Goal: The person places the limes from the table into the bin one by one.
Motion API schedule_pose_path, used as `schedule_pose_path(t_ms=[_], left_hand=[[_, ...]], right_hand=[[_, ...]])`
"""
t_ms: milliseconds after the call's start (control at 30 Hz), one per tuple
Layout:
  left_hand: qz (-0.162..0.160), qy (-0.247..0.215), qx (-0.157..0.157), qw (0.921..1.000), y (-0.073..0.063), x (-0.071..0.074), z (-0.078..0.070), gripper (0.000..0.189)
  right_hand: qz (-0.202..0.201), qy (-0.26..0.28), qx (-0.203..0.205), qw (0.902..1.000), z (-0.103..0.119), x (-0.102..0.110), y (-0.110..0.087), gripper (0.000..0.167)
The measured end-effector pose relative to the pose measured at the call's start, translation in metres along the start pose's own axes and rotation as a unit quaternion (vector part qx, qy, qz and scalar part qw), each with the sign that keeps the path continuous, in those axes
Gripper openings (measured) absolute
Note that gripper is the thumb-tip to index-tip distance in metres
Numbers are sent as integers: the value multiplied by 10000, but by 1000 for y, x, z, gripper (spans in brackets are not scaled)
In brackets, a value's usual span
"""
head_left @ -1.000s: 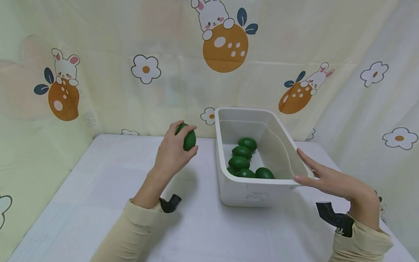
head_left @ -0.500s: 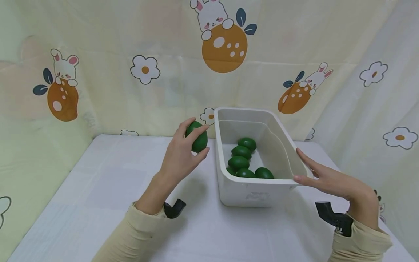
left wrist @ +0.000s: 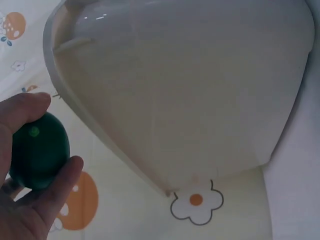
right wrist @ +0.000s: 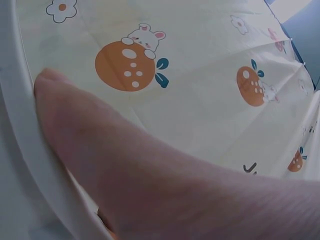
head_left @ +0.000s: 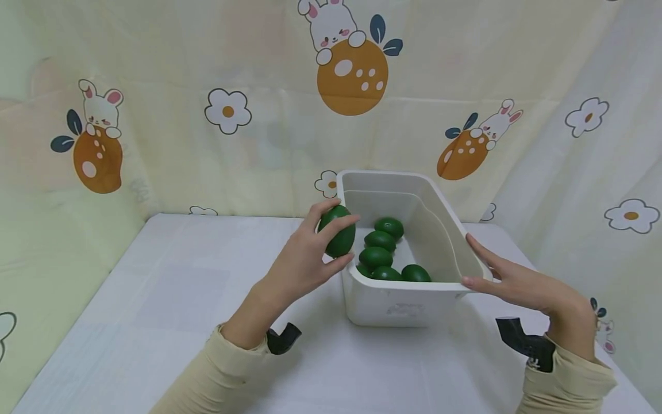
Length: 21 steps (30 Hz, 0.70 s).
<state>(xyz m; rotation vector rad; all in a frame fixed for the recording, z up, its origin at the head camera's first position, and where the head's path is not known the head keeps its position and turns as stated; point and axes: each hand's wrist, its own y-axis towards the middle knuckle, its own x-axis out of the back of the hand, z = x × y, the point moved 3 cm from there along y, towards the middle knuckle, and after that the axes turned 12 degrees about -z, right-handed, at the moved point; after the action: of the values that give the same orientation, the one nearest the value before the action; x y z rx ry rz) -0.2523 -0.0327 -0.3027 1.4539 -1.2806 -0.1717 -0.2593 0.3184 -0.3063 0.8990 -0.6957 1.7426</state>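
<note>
My left hand (head_left: 305, 253) holds a smooth, dark green oval fruit (head_left: 338, 233) between thumb and fingers, above the left rim of a white plastic bin (head_left: 408, 310). The left wrist view shows this fruit (left wrist: 42, 150) from another side, with a lighter green spot on it. Several like green fruits (head_left: 380, 240) lie inside the bin, toward its left and front; the front wall partly hides the nearest ones. At the bin's front right corner my right hand (head_left: 522, 284) touches the rim with thumb and fingers stretched out. Some of its fingers are hidden.
A white cloth covers the table (head_left: 170, 299) under the bin. Behind it hangs a pale curtain (head_left: 279, 149) printed with rabbits, orange fruits and flowers. Black wrist mounts (head_left: 527, 345) sit below both hands.
My left hand has moved to the right with the green fruit, from over the table to the bin's left rim. The right hand and the bin stay in place.
</note>
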Motion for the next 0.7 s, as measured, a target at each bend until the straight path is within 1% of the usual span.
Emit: schedule_pose_path(t_ms=[100, 200, 333, 533, 700], left_hand=[[198, -114, -207, 9995, -2, -6, -4, 60], [333, -207, -301, 9988, -3, -10, -7, 61], [341, -262, -399, 9983, -4, -12, -10, 60], [413, -377, -680, 9961, -3, -12, -13, 58], [429, -451, -731, 9954, -4, -11, -14, 59]], right_hand=[[6, -9, -15, 10000, 0, 0, 1, 87], [11, -23, -12, 10000, 0, 0, 1, 87], [-15, 1, 17, 10000, -1, -1, 2, 87], [-65, 33, 69, 9999, -2, -1, 3, 87], [-50, 68, 68, 9999, -1, -1, 3, 87]])
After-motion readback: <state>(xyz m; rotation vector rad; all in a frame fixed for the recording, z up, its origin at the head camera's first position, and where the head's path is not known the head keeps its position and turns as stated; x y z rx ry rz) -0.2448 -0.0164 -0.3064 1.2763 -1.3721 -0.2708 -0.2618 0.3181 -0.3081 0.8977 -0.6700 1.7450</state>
